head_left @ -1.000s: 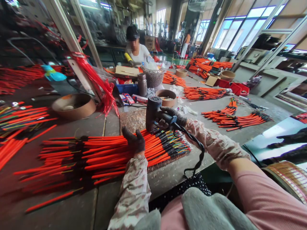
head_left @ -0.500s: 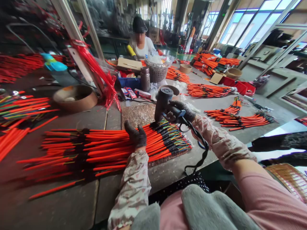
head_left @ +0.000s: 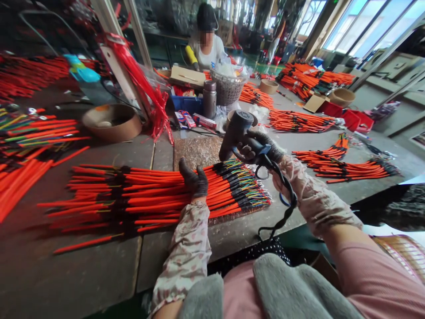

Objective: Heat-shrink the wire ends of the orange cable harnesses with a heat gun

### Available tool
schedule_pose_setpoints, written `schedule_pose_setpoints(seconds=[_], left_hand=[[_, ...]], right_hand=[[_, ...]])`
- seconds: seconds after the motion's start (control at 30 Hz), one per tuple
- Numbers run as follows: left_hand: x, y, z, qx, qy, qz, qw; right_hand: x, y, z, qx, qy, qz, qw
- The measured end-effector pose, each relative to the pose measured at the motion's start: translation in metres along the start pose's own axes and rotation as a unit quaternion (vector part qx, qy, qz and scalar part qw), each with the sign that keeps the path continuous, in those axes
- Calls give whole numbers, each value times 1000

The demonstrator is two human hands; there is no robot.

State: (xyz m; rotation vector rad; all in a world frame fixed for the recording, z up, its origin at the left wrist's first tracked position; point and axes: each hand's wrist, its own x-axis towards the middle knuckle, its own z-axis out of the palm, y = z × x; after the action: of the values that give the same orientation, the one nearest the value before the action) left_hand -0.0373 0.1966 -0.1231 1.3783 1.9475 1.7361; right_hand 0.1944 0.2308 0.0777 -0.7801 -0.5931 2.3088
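My right hand (head_left: 262,146), in a dark glove, is wrapped round the handle of a black heat gun (head_left: 234,135). The tool's nozzle points down over the upper right end of a row of orange sleeved cables (head_left: 159,190). A twisted black cord hangs from its handle. Resting on the cables near their middle is my left hand (head_left: 195,179), also gloved, with thumb and fingers apart. Black bands and thin coloured wires (head_left: 254,181) show at the cables' right end. Part of the row lies on a speckled board (head_left: 199,153).
Round tan tubs (head_left: 112,122), a grey bottle (head_left: 209,98) and a wicker basket (head_left: 227,86) stand beyond the cables. More orange bundles (head_left: 355,168) lie at right and left. A person (head_left: 207,48) sits across the table.
The whole view has shifted, so the table's things appear further right and mostly a little higher. The heat gun is still in my right hand, and my left hand stays on the cables.
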Motion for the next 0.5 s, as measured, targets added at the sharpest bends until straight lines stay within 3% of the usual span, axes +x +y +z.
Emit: schedule_pose_setpoints(seconds=[0.2, 0.37, 0.5], left_hand=[[1, 5, -4, 22, -17, -4, 1000], [0, 6, -3, 27, -10, 1, 1000], [-1, 7, -4, 28, -9, 7, 1000]], right_hand=[[9, -2, -17, -7, 11, 50, 999], [6, -3, -31, -13, -2, 7, 1000], [0, 5, -32, -18, -22, 32, 999]])
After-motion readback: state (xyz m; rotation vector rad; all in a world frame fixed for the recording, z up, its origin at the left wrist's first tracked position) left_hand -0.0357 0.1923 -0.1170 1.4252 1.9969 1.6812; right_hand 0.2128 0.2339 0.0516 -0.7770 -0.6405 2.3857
